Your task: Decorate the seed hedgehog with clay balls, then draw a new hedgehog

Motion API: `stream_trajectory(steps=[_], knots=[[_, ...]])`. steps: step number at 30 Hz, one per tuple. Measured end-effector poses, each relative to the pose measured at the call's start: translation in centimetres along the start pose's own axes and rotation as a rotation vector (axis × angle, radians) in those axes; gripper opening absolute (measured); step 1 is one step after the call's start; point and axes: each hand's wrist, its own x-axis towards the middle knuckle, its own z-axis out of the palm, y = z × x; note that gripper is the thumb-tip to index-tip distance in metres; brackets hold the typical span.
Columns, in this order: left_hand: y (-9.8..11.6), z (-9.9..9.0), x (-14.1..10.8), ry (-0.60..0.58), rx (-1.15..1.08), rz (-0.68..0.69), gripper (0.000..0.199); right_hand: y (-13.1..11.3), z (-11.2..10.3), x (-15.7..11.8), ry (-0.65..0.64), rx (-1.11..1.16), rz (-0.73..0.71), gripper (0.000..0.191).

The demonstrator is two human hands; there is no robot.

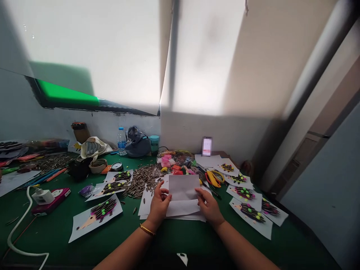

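Pale translucent blinds (92, 48) cover a wide window, glowing with daylight, a strip of green showing below one edge. Beneath them runs a whitewashed wall (213, 135), behind a green-topped table (42, 234). A pale column (317, 63) rises at right.

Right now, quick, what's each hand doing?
Left hand: holding a white paper sheet.
Right hand: holding the same sheet.

Yellow-handled scissors (213, 179), loose sunflower seeds (142, 181) and seed-covered hedgehog collages (95, 218) lie across a green bench (50, 232); a water bottle (122, 141) stands at the far edge.
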Motion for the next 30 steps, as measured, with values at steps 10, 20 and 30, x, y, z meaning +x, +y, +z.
stream_trajectory(steps=[10, 20, 30], knots=[[-0.1, -0.4, -0.4, 0.006, 0.167, 0.022, 0.05, -2.2, -0.6, -0.2, -0.137, -0.143, -0.139, 0.032], [2.0, -0.8, -1.5, -0.357, 0.58, 0.106, 0.023, -2.8, -0.4, -0.2, -0.224, -0.261, -0.056, 0.03], [3.0, -1.0, -2.5, -0.488, 0.785, 0.237, 0.024, -0.9, -3.8, 2.9, -0.017, -0.83, 0.053, 0.037]])
